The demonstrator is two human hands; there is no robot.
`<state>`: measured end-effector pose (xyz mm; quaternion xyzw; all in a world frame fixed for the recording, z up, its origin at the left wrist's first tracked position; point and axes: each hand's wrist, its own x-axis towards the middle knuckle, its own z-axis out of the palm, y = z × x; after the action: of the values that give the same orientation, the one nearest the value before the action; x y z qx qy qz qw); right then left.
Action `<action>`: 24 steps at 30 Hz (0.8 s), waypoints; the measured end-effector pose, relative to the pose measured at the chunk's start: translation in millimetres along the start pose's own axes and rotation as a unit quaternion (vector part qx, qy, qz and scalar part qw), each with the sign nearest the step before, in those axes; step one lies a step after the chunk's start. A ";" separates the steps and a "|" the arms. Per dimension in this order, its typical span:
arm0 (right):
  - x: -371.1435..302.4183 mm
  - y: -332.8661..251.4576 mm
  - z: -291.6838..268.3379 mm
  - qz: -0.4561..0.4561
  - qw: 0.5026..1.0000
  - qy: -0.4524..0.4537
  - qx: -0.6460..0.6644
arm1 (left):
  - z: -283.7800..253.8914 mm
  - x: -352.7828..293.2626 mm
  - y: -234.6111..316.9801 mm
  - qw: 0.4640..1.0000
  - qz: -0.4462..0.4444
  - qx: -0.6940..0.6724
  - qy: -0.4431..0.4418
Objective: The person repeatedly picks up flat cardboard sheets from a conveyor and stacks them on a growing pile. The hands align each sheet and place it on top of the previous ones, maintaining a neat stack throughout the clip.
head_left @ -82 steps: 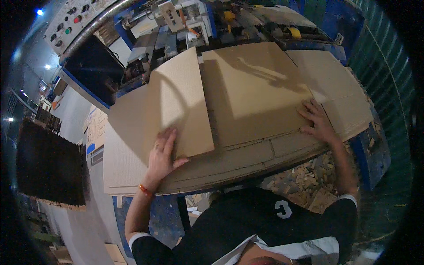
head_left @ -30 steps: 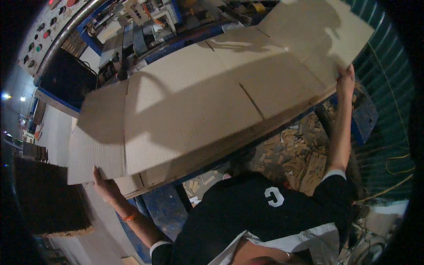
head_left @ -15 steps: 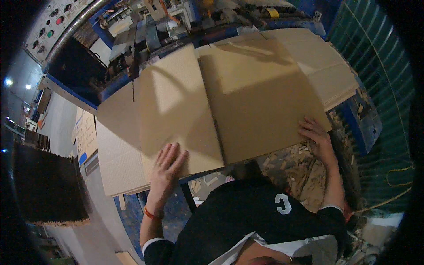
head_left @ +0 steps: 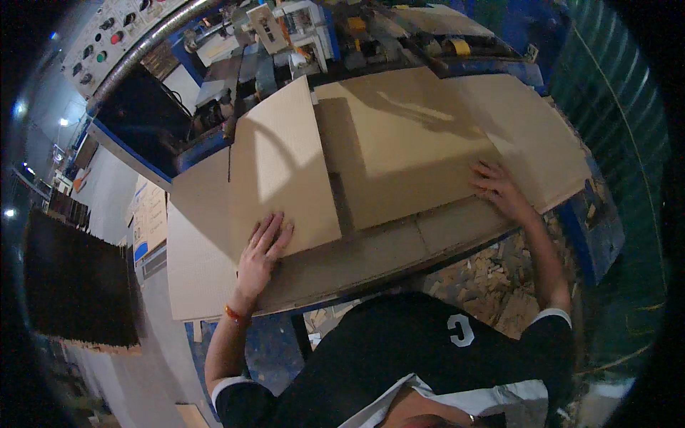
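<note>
A folded sheet of brown cardboard lies in front of me, its left panel (head_left: 289,167) and right panel (head_left: 410,150) meeting along a dark gap. My left hand (head_left: 262,246) rests on the left panel's near edge, fingers stretched out. At the right panel's near right corner is my right hand (head_left: 499,189), fingers spread and laid on the board. Beneath the folded sheet shows a larger flat cardboard sheet (head_left: 389,242), whose near strip and both ends stick out. The far edge of the folded sheet reaches the machine (head_left: 300,50).
A control panel (head_left: 107,43) with buttons and a metal bar (head_left: 153,46) stand at the far left. Cardboard scraps (head_left: 492,285) litter the floor below the table. Green corrugated sheeting (head_left: 614,143) runs along the right. A dark stack (head_left: 78,278) stands at the left.
The folded cardboard has slid away from me toward the machine, both hands moving with it. A strip of the sheet beneath now shows along the near side.
</note>
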<state>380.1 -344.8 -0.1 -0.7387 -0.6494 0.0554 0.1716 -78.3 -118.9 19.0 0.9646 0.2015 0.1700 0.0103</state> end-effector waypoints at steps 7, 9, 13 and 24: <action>91.3 60.8 4.8 -0.082 0.996 0.020 -0.018 | 32.5 45.5 -38.9 0.993 -0.069 -0.066 0.070; 108.6 72.9 3.1 -0.058 0.998 0.004 -0.010 | 34.8 46.5 -44.4 0.990 -0.117 -0.017 0.081; 120.3 82.3 0.0 -0.030 0.999 -0.017 -0.020 | 30.6 34.9 -42.3 0.980 -0.170 0.107 0.013; 201.6 76.2 19.1 0.061 0.992 0.028 -0.104 | 44.2 98.8 -84.3 0.965 -0.232 0.115 0.045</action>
<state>476.2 -151.5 -14.3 -0.7920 -0.6004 -0.0226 0.1085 -11.0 -0.6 2.0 0.8774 0.4382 0.1820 -0.0703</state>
